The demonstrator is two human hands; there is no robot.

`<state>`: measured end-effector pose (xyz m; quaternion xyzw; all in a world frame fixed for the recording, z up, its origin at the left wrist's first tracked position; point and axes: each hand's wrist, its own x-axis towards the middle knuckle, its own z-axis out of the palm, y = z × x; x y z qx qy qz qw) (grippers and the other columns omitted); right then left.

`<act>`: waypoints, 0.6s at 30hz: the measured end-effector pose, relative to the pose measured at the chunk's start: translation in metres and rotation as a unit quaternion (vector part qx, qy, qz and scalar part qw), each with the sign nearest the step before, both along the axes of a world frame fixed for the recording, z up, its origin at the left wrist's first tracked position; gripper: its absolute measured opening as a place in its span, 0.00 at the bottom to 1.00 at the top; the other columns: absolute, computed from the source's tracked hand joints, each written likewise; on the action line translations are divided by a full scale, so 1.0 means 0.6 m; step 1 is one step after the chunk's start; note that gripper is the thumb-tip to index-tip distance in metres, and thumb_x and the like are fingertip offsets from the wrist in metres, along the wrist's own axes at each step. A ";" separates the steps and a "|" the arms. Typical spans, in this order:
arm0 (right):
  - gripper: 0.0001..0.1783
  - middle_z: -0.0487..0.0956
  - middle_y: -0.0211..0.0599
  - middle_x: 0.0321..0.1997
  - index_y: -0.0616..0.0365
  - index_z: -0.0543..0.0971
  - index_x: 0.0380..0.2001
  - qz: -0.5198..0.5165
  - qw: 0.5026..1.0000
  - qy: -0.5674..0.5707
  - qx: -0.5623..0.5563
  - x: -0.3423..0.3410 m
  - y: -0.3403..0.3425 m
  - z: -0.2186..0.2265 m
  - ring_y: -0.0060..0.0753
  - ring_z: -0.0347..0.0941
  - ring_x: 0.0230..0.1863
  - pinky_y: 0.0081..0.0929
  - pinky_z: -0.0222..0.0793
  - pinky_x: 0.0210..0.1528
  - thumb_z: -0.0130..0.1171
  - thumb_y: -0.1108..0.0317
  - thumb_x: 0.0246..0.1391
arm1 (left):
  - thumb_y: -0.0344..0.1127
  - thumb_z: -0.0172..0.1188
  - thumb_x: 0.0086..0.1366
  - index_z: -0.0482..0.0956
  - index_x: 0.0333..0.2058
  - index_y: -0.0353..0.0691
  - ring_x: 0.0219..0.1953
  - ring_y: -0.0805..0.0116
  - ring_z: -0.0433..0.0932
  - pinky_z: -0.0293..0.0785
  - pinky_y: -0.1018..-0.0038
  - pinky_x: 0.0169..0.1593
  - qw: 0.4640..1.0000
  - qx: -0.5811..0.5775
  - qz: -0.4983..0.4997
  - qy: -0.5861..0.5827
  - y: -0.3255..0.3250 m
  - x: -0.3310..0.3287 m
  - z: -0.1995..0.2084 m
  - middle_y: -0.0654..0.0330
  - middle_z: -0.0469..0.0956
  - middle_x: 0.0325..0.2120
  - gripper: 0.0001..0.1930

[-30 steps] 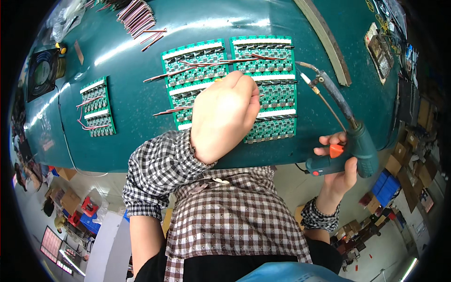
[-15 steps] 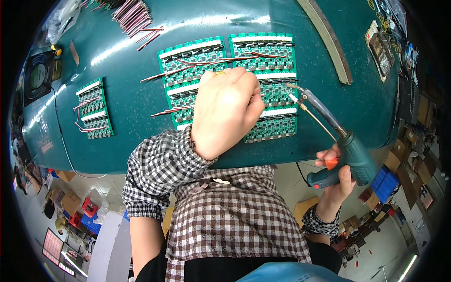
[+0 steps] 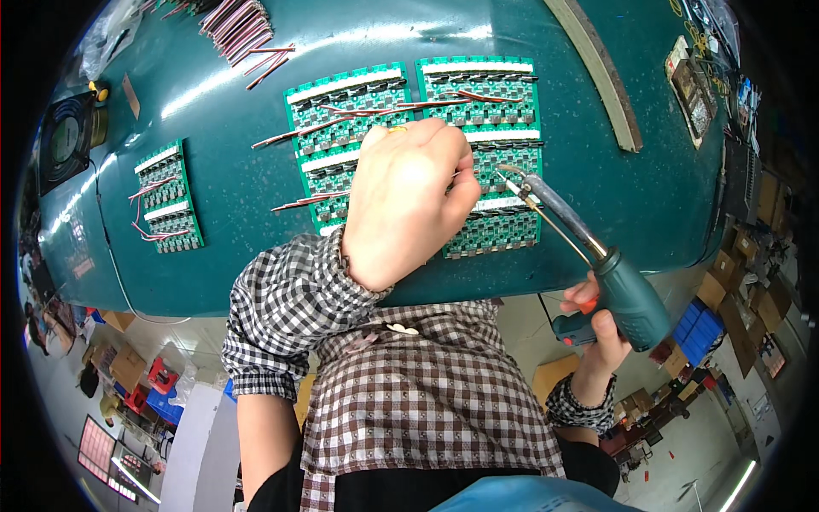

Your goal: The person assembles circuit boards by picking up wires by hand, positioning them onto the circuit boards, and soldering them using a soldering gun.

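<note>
My left hand (image 3: 409, 200) is curled over two green circuit board panels, a left one (image 3: 299, 109) and a right one (image 3: 503, 246). Its fingers are bent together, and whatever they pinch is hidden beneath the hand. Thin red, black and white wires (image 3: 275, 138) lie across the panels. In my right hand (image 3: 607, 346) is a green pistol-shaped soldering gun (image 3: 633, 299), gripped by its handle with fingers at the orange trigger. Its bent metal tip and thin solder feed tube point left over the right panel, close to my left fingers; contact cannot be made out.
A smaller board panel (image 3: 171, 218) with wires lies to the left, near a black fan (image 3: 66, 139). At the back is a wire bundle (image 3: 237, 32). A long curved strip (image 3: 597, 72) and a soldering-iron stand or tray (image 3: 693, 90) are at the right.
My right hand has brought the soldering gun left and slightly toward me, so its tip is nearer my left fingers. My left hand has hardly moved.
</note>
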<state>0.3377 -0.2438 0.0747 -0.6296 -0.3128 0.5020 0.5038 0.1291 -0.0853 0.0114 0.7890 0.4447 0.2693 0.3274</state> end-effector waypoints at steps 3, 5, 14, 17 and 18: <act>0.22 0.76 0.44 0.34 0.71 0.73 0.41 0.007 1.000 0.004 -0.017 -0.003 -0.001 0.000 0.40 0.75 0.39 0.33 0.77 0.38 0.62 0.64 0.47 | 0.26 0.58 0.45 0.69 0.20 0.39 0.25 0.59 0.71 0.60 0.66 0.31 1.000 -0.007 -0.003 0.002 0.001 0.000 0.001 0.59 0.71 0.19 0.06; 0.20 0.76 0.44 0.34 0.69 0.75 0.38 0.008 1.000 -0.007 -0.028 -0.005 -0.003 0.000 0.40 0.75 0.39 0.34 0.76 0.39 0.64 0.65 0.47 | 0.26 0.58 0.45 0.69 0.20 0.39 0.24 0.58 0.71 0.60 0.66 0.31 1.000 -0.008 -0.001 0.000 0.001 0.000 0.001 0.59 0.71 0.19 0.06; 0.20 0.76 0.43 0.35 0.67 0.74 0.40 0.022 0.999 -0.017 -0.034 -0.009 -0.001 0.002 0.39 0.75 0.40 0.35 0.75 0.41 0.65 0.66 0.46 | 0.24 0.59 0.45 0.70 0.21 0.42 0.22 0.67 0.70 0.59 0.72 0.28 1.000 0.004 0.004 0.002 0.002 -0.001 -0.001 0.65 0.70 0.18 0.07; 0.20 0.76 0.42 0.36 0.67 0.74 0.40 0.022 0.999 -0.020 -0.040 -0.010 -0.003 0.002 0.38 0.75 0.40 0.35 0.75 0.42 0.65 0.66 0.46 | 0.24 0.59 0.45 0.70 0.21 0.42 0.22 0.67 0.70 0.59 0.72 0.28 1.000 -0.001 0.002 0.005 0.002 -0.001 0.000 0.65 0.70 0.18 0.07; 0.20 0.76 0.42 0.36 0.67 0.74 0.40 0.022 0.999 -0.020 -0.040 -0.010 -0.003 0.002 0.38 0.75 0.40 0.35 0.75 0.42 0.65 0.66 0.46 | 0.24 0.59 0.45 0.70 0.21 0.42 0.22 0.67 0.70 0.59 0.72 0.28 1.000 -0.001 0.002 0.006 0.002 -0.001 0.000 0.65 0.70 0.18 0.07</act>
